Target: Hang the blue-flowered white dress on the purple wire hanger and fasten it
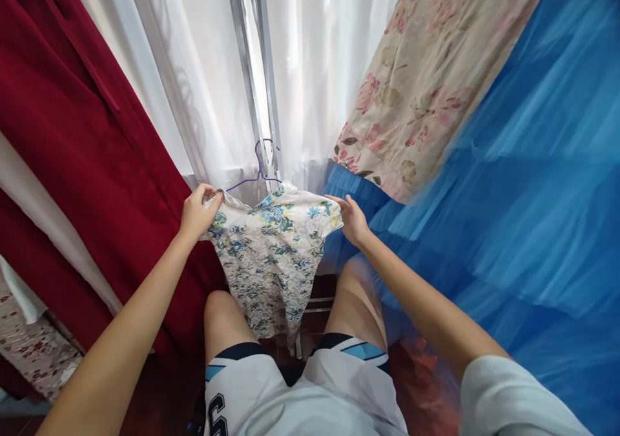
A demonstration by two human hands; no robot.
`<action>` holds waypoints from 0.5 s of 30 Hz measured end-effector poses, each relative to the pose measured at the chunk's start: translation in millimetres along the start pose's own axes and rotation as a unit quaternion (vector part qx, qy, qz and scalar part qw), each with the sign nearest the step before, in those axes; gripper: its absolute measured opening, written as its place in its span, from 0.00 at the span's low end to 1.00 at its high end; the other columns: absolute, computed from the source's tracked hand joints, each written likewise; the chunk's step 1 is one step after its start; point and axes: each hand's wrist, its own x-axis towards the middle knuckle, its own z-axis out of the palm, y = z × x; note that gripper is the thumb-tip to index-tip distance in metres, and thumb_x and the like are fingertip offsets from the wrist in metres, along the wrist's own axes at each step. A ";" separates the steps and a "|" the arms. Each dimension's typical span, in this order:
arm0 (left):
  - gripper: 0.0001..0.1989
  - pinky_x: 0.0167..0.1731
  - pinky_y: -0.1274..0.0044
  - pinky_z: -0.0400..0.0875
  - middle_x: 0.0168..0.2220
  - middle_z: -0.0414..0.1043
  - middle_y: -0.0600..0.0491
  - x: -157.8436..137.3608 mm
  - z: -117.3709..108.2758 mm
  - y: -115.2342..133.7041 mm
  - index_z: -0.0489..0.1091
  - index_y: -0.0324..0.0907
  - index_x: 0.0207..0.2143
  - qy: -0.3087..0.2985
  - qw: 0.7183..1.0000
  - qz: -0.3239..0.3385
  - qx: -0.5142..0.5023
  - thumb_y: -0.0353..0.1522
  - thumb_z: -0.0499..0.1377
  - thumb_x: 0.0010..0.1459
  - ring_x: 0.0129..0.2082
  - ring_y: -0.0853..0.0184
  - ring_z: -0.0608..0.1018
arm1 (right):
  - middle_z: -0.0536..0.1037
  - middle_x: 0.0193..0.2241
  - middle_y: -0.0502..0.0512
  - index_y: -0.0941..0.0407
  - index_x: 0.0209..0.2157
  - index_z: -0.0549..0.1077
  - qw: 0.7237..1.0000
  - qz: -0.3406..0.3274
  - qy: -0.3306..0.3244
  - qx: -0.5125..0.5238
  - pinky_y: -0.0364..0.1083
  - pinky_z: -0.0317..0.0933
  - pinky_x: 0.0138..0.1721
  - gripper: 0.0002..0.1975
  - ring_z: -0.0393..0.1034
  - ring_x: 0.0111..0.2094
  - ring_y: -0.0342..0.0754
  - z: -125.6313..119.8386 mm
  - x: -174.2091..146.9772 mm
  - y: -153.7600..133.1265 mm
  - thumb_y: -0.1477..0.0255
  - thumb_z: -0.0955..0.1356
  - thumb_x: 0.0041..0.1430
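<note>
A white blouse (274, 255) with a blue, green and yellow floral print hangs in front of me on a purple hanger (260, 165). The hanger's hook is by a metal pole. My left hand (199, 211) pinches the blouse at the shoulder by the neckline, thumb and fingers closed on the cloth. At the opposite short sleeve, my right hand (353, 219) touches the edge with fingers stretched out and thumb apart; some of its fingers are partly hidden by the sleeve. The lower part of the blouse drops between my knees.
White curtains (320, 68) and metal poles (249, 55) stand behind the blouse. Dark red cloth (97, 152) hangs on the left. To the right are a beige floral cloth (416, 93) and a large blue ruffled fabric (523, 203), close to my right arm.
</note>
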 end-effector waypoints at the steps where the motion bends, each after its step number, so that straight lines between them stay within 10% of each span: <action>1: 0.10 0.36 0.78 0.66 0.34 0.72 0.53 -2.7 -1.0 7.6 0.69 0.42 0.38 -0.001 1.000 0.019 -0.004 0.39 0.59 0.58 0.33 0.67 0.73 | 0.80 0.31 0.53 0.54 0.36 0.77 1.000 -0.020 0.006 0.007 0.48 0.69 0.38 0.23 0.75 0.34 0.52 -6.0 -3.5 1.6 0.49 0.65 0.57; 8: 0.18 0.52 0.72 0.66 0.49 0.71 0.48 -15.5 12.6 54.7 0.71 0.43 0.51 -0.008 0.990 0.132 -0.050 0.26 0.52 0.60 0.50 0.62 0.74 | 0.69 0.18 0.47 0.55 0.24 0.69 0.989 -0.097 0.093 -0.061 0.42 0.59 0.22 0.25 0.61 0.20 0.43 -19.6 -33.5 17.3 0.46 0.67 0.55; 15: 0.14 0.37 0.75 0.69 0.35 0.73 0.51 -14.0 10.1 23.0 0.70 0.41 0.38 0.014 0.998 -0.031 -0.062 0.41 0.62 0.56 0.33 0.65 0.74 | 0.79 0.30 0.53 0.55 0.35 0.74 0.995 -0.035 0.081 -0.035 0.51 0.71 0.36 0.27 0.74 0.32 0.52 -35.7 -28.3 34.2 0.44 0.68 0.51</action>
